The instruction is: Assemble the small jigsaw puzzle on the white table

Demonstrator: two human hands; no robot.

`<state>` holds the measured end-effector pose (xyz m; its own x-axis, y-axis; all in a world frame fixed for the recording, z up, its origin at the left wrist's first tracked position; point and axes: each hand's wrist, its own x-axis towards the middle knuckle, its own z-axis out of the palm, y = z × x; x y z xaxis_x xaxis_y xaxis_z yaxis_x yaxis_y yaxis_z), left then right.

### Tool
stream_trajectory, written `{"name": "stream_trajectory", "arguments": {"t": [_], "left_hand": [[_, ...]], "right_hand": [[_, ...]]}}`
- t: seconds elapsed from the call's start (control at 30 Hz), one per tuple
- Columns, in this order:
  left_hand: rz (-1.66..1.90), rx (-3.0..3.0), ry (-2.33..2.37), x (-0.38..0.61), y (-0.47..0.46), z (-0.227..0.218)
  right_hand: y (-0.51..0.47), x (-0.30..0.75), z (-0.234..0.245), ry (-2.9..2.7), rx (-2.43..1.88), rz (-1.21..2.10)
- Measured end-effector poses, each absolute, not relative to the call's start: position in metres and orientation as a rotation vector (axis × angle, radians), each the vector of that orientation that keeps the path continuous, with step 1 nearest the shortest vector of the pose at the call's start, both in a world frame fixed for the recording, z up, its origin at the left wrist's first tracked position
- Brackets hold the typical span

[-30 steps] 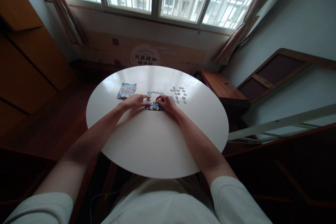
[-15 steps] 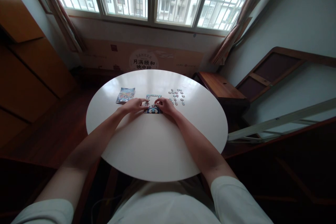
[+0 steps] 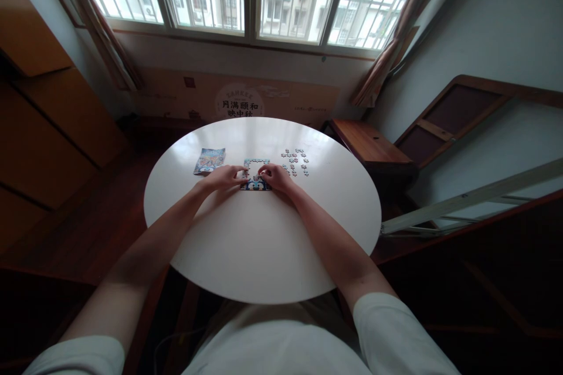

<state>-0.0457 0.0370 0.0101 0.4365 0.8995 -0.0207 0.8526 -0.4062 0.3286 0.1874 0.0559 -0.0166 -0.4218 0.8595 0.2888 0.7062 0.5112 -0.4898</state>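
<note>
A partly assembled jigsaw puzzle point(image 3: 255, 186) lies on the white oval table point(image 3: 259, 246), its border joined and a gap in its middle. My left hand point(image 3: 226, 176) rests at the puzzle's left edge, thumb and fingers apart, with nothing visible between them. At the right side of the puzzle, my right hand point(image 3: 276, 176) is closed in a pinch over the inner gap; what its fingertips hold is too small and covered to make out, and the hand hides part of the right border. Loose puzzle pieces point(image 3: 295, 159) lie in rough rows beyond my right hand.
A crumpled picture sheet or bag point(image 3: 210, 161) lies on the table left of the puzzle. A wooden side table point(image 3: 369, 143) stands beyond the right edge. Behind are a printed cardboard panel point(image 3: 281, 94) and barred windows; wooden cabinets point(image 3: 57, 129) stand at the left.
Both hands stay at the puzzle in nearly the same pose. The camera view has shifted very slightly; nothing else has visibly moved.
</note>
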Motion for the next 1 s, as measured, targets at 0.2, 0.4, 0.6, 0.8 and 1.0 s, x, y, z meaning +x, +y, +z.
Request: {"name": "stream_trajectory", "arguments": {"t": [0.2, 0.4, 0.6, 0.8, 1.0], "left_hand": [[0.228, 2.395, 1.529, -0.0463, 0.0371, 0.0089], [0.225, 2.394, 1.517, -0.0450, 0.0361, 0.0101], [0.227, 2.397, 1.519, -0.0453, 0.0368, 0.0102], [0.216, 2.390, 1.521, -0.0454, 0.0374, 0.0100], [0.239, 2.395, 1.527, -0.0460, 0.0381, 0.0080]], "right_hand": [[0.0545, 0.1875, -0.0155, -2.250, -1.272, 0.410], [0.0549, 0.1875, -0.0157, -2.240, -1.275, 0.415], [0.0537, 0.1870, -0.0137, -2.246, -1.274, 0.418], [0.0550, 0.1875, -0.0155, -2.248, -1.268, 0.403], [0.0562, 0.1881, -0.0169, -2.252, -1.267, 0.401]]}}
